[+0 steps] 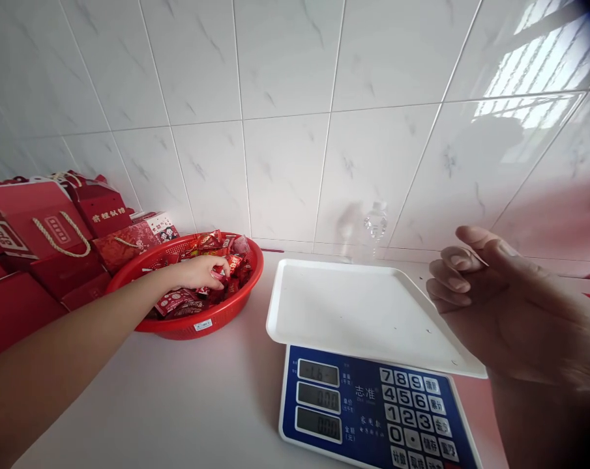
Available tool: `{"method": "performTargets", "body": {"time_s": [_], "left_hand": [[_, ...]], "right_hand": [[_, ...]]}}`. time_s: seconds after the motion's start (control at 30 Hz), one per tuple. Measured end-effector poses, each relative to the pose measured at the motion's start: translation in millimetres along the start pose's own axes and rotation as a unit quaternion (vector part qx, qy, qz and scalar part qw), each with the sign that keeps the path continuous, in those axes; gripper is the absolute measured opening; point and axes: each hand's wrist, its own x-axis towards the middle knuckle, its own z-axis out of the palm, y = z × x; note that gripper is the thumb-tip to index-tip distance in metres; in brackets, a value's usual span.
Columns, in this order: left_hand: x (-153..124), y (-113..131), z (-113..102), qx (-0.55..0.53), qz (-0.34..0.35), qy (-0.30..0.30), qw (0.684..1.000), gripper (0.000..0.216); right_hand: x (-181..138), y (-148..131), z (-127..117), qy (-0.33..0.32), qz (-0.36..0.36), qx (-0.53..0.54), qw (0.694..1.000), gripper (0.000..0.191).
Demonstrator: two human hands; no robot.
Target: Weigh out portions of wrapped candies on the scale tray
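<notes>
My left hand (199, 272) reaches into a red plastic basket (211, 320) full of wrapped candies (177, 302). Its fingers are curled down around a red-wrapped candy (217, 276), and the wrappers about it partly hide the fingertips. My right hand (490, 293) is raised in the air beside the right edge of a white scale tray (338, 299). Its fingers are loosely curled in, the thumb lies along the index finger, and nothing shows in it. Below the tray, the blue panel of the digital scale (368, 407) has several number keys and stacked displays.
Red gift boxes (55, 225) with rope handles crowd the left side behind the basket. A clear plastic bottle (375, 225) stands behind the tray, near the tiled wall (289, 169). The white tabletop (177, 397) lies between the basket and the scale.
</notes>
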Motion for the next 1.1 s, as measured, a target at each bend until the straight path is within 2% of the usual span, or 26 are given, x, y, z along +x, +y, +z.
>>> {"method": "performTargets", "body": {"time_s": [0.13,0.27,0.37,0.43,0.53,0.63,0.7,0.8,0.9,1.0,1.1], "left_hand": [[-10.5,-2.2,-10.1,-0.027,-0.011,0.011,1.0,0.035],[-18.0,0.6,-14.6,-0.036,-0.028,0.041,0.998,0.039],[-21.3,7.5,-17.2,-0.032,-0.018,0.058,0.998,0.038],[-21.8,16.3,-18.8,-0.046,-0.005,0.089,0.995,0.037],[-19.3,38.9,-17.2,-0.151,0.001,0.141,0.978,0.04],[-16.6,76.4,-3.1,-0.318,0.036,0.16,0.934,0.042],[-15.8,107.3,15.0,-0.379,0.097,0.115,0.913,0.038],[-14.3,151.8,48.0,-0.394,0.191,-0.005,0.899,0.025],[-15.3,183.5,75.1,-0.369,0.242,-0.087,0.893,0.021],[-19.1,198.1,89.8,-0.395,0.228,-0.111,0.883,0.032],[-22.0,199.5,96.6,-0.439,0.191,-0.074,0.875,0.037]], "right_hand": [[-1.3,1.0,-0.8,-0.004,0.0,0.009,1.0,0.016],[-0.7,1.6,-2.6,-0.039,-0.005,0.019,0.999,0.015],[-1.8,1.9,-2.3,-0.054,0.008,0.015,0.998,0.018],[-4.2,2.3,-1.0,-0.055,0.018,0.011,0.998,0.02],[-6.9,6.0,0.8,-0.091,0.02,-0.02,0.995,0.019],[-6.7,13.9,-0.1,-0.141,0.025,-0.115,0.983,0.022],[-5.7,20.0,-1.1,-0.147,0.037,-0.18,0.972,0.029],[-2.8,28.2,-2.2,-0.151,0.061,-0.211,0.964,0.04],[1.9,33.1,-4.2,-0.179,0.06,-0.197,0.962,0.034],[6.5,34.5,-8.4,-0.195,0.027,-0.215,0.957,0.018],[8.7,34.9,-11.3,-0.183,0.008,-0.238,0.954,0.012]]}}
